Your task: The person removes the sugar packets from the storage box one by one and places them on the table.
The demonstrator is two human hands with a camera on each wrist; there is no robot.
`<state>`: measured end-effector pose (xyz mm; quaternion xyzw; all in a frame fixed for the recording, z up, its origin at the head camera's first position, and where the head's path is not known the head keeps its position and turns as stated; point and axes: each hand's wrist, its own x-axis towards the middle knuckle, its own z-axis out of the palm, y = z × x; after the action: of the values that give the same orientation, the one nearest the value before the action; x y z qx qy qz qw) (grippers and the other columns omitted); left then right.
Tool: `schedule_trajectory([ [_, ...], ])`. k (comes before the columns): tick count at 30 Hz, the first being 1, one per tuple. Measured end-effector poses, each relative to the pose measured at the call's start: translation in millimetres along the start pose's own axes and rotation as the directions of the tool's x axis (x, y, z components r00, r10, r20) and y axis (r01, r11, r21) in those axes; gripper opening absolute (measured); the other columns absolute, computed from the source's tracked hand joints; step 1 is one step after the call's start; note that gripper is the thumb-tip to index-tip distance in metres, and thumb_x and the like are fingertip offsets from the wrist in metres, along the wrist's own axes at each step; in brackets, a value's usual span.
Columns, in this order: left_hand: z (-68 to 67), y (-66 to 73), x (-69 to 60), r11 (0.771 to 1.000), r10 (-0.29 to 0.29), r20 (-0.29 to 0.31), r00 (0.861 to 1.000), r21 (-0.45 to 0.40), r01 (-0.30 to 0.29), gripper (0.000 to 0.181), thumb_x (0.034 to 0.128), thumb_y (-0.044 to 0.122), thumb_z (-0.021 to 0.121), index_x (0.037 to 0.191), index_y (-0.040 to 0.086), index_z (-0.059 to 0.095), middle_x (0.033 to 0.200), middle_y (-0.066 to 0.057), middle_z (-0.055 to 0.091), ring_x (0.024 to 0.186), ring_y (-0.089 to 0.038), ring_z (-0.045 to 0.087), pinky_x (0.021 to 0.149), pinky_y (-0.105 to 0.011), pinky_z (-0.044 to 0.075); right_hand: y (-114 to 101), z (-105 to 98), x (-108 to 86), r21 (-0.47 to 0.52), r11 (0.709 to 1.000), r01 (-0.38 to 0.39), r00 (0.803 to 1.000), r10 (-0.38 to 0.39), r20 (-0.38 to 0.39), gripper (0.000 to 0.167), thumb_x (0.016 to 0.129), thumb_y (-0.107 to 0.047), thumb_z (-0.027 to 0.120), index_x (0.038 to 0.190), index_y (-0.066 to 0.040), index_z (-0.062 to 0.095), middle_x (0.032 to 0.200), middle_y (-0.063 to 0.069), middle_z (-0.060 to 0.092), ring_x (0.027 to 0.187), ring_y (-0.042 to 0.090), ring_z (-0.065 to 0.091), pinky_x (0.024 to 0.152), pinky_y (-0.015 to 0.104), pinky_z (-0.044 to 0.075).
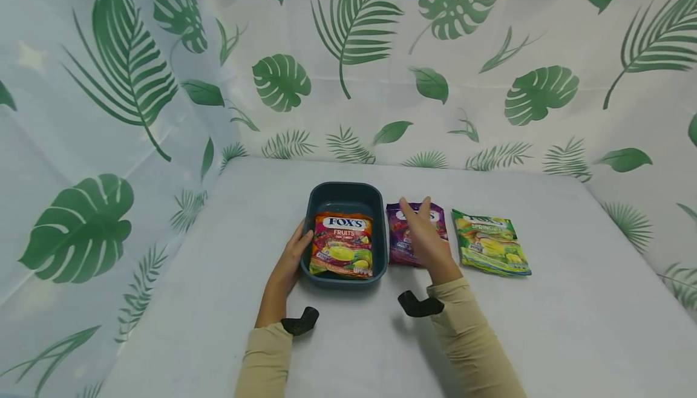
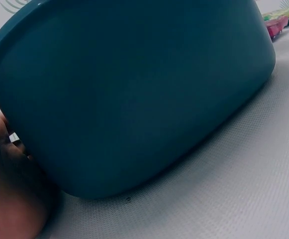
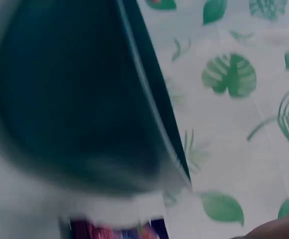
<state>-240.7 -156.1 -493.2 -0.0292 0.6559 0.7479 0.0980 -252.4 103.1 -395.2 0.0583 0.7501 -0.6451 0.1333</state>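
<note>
Left hand (image 1: pixel 288 265) holds the blue container (image 1: pixel 344 285) by its left wall, fingertips at the rim. Right hand (image 1: pixel 427 241) is over the purple packet (image 1: pixel 400 247), thumb and fingers spread wide, gripping nothing; cannot tell whether the fingertips touch the wrapper.

Positions: container sits on the surface (image 1: pixel 207 325), nearer the far edge than the near one, left of the line between the far corners' midpoint and the near edge. Fruits packet (image 1: pixel 342 244) lies inside, face up, toward the container's near end; bare floor shows at its far end. Purple packet lies flat just beside the container's right wall. Green packet (image 1: pixel 492 244) lies beyond it, toward the surface's right edge, slightly turned.

Handling notes (judgement): purple packet likely soft, filling loose; best gripped across its full width, not by a crimped end. Space at the container side looks tight, so fingers should enter from above. Steady left-hand pressure should prevent the container sliding. Any lift ought to clear the right rim fully. Right wrist view blurred; contact there unverified.
</note>
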Motion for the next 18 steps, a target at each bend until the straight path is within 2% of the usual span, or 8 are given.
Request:
schedule_trajectory([
  [2,0.2,-0.7,0.5,1.000,0.004,-0.002,1.000,-0.006,-0.004,0.059,0.0949,0.040,0.042,0.147,0.026,0.017,0.154,-0.001,0.013,0.142,-0.024,0.007,0.112,-0.051,0.007,-0.4,17.2,-0.2,0.054,0.998,0.037,0.998,-0.040,0.048,0.087,0.093,-0.052,0.036,0.139,-0.018,-0.031,0.148,0.005,-0.030,0.138,0.024,-0.021,0.113,0.046,-0.003],
  [7,1.9,-1.5,0.4,1.000,0.009,-0.006,1.000,-0.016,-0.009,0.058,0.0949,0.038,0.043,0.146,0.027,0.018,0.153,0.000,0.014,0.142,-0.023,0.008,0.112,-0.050,0.007,3.6,49.0,1.1,0.032,0.995,0.097,0.985,-0.101,0.141,0.082,0.094,-0.048,0.038,0.144,-0.018,-0.021,0.153,0.004,-0.017,0.141,0.020,-0.011,0.114,0.044,0.002],
  [12,3.4,-0.7,0.3,1.000,0.003,0.002,1.000,-0.008,-0.003,0.058,0.0959,0.037,0.041,0.147,0.027,0.016,0.154,0.000,0.012,0.142,-0.023,0.005,0.112,-0.051,0.005,8.1,61.7,3.4,-0.006,0.998,0.063,0.983,-0.061,0.174,0.085,0.094,-0.050,0.038,0.143,-0.014,-0.022,0.151,0.005,-0.022,0.139,0.022,-0.016,0.113,0.047,0.000],
  [18,2.0,2.0,-0.4,1.000,0.006,-0.011,1.000,0.005,-0.006,0.058,0.0956,0.039,0.041,0.147,0.027,0.017,0.154,-0.001,0.013,0.142,-0.023,0.006,0.112,-0.052,0.005,12.6,68.1,10.6,-0.028,0.998,-0.060,0.980,0.065,0.188,0.087,0.094,-0.048,0.039,0.141,-0.010,-0.024,0.149,0.007,-0.027,0.138,0.027,-0.020,0.111,0.052,-0.002],
])
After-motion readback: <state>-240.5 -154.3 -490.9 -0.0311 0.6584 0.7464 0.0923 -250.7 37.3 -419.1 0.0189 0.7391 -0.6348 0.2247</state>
